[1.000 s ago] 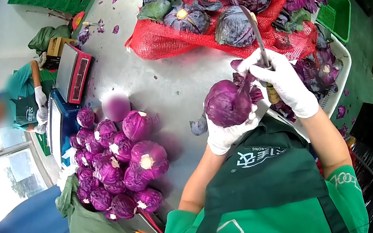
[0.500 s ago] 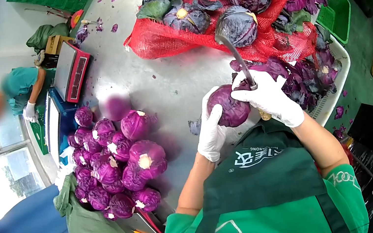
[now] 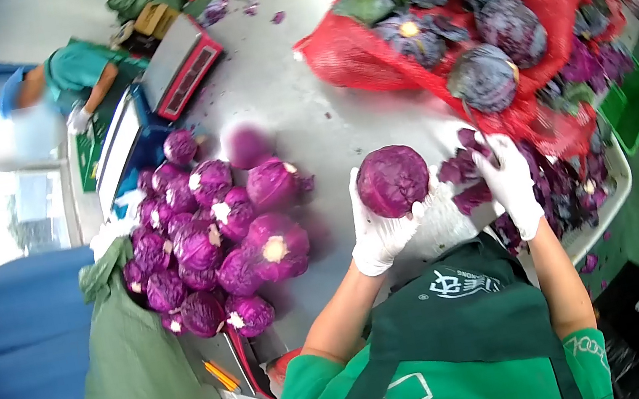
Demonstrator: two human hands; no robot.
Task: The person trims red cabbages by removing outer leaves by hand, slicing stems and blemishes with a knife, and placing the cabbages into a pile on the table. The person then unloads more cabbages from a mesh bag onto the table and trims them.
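Note:
My left hand (image 3: 383, 231), in a white glove, cups a trimmed purple cabbage (image 3: 393, 180) from below and the side. To its right, my gloved right hand (image 3: 511, 183) has its fingers closed on loose purple cabbage leaves (image 3: 465, 178). The knife cannot be made out now. Peeled purple cabbages (image 3: 198, 245) are piled at the left of the metal table (image 3: 316, 132). Darker, untrimmed cabbages (image 3: 484, 78) lie on a red mesh bag (image 3: 362, 55) at the upper right.
A white crate (image 3: 623, 184) of leaves stands at the right, near a green basket (image 3: 631, 102). A red-edged scale (image 3: 190, 73) is at the upper left. Beyond it, a co-worker (image 3: 80, 75) in green bends over. A green sack (image 3: 131, 369) stands at the lower left.
My right hand has moved away from the cabbage to the right, and loose leaves now show at its fingers. The knife has dropped out of sight. The view has shifted left.

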